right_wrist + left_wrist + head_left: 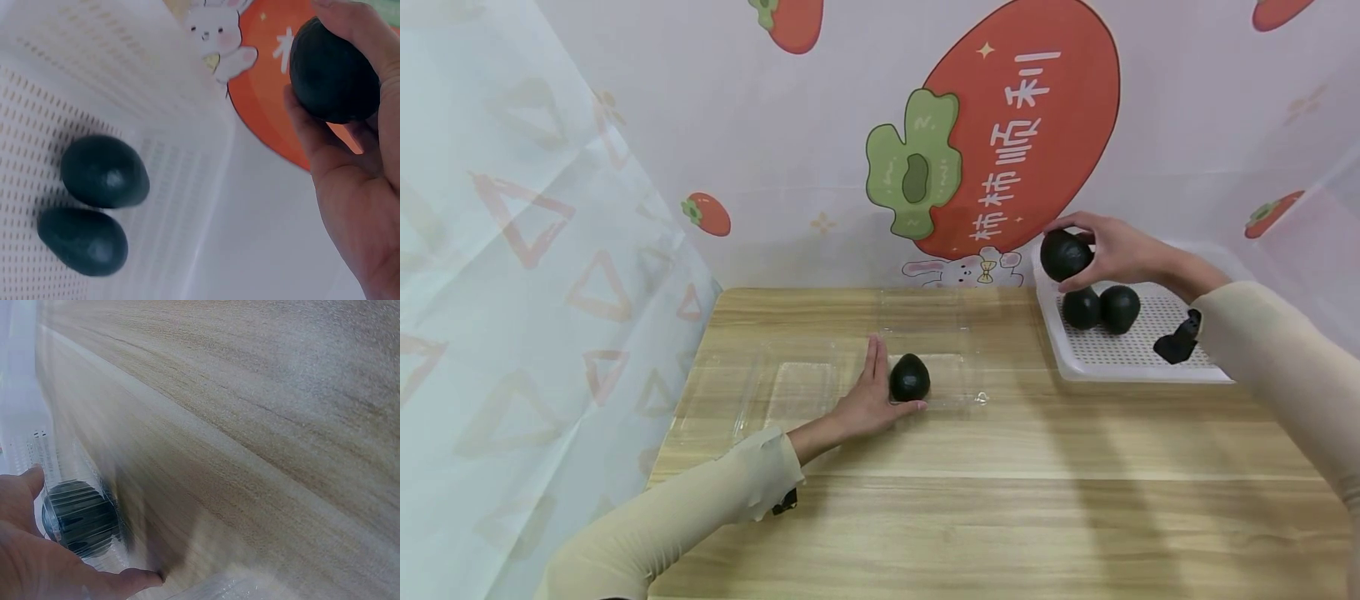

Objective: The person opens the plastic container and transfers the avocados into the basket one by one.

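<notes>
A dark green avocado (1066, 256) is in my right hand (1116, 248), gripped between thumb and fingers above the back left corner of a white perforated basket (1078, 369). Two more avocados, one (105, 172) beside the other (83, 242), lie in that basket. My left hand (871, 402) rests at the left side of a clear plastic box (955, 371), its fingers straight and its thumb spread along the near side. Inside this box sits a single avocado (909, 377); the left wrist view shows it through the clear wall, beside the hand.
To the left, another clear plastic box (801, 387) lies on the wooden table (970, 517). A printed cloth (790, 150) hangs behind the table's back edge, and a pale sheet (550, 275) stands along the left side.
</notes>
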Tool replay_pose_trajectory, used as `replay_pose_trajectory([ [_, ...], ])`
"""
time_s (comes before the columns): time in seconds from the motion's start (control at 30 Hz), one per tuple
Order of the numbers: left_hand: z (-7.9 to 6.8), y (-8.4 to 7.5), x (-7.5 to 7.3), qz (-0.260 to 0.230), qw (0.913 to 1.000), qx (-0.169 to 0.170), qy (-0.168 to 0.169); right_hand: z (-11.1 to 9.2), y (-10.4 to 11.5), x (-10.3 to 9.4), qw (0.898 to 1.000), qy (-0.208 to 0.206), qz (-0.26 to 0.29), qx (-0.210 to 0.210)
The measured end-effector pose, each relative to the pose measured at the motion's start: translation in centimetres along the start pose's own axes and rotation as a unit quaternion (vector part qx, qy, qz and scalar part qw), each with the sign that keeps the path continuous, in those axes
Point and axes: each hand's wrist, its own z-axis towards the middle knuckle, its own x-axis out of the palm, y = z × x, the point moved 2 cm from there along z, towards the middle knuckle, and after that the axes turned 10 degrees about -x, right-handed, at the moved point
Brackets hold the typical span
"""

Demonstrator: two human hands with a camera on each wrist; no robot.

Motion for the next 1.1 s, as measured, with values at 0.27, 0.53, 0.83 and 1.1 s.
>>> replay_pose_trajectory([
  [0.27, -0.1, -0.2, 0.0, -0.006, 1.0000, -0.001, 0.004, -1.0, -1.8, -1.8, 1.000, 0.006, -0.007, 0.030],
  [0.53, -0.3, -0.3, -0.2, 0.002, 1.0000, -0.002, 0.004, -2.1, -3.7, -3.2, 0.998, 0.006, -0.018, 0.059],
  [0.83, -0.4, -0.4, -0.3, 0.001, 1.0000, -0.003, 0.004, -3.6, -5.9, -4.7, 0.995, -0.008, -0.018, 0.100],
  [1.1, -0.3, -0.2, -0.2, -0.005, 1.0000, -0.001, 0.001, -5.1, -7.8, -5.5, 0.990, -0.017, -0.020, 0.136],
])
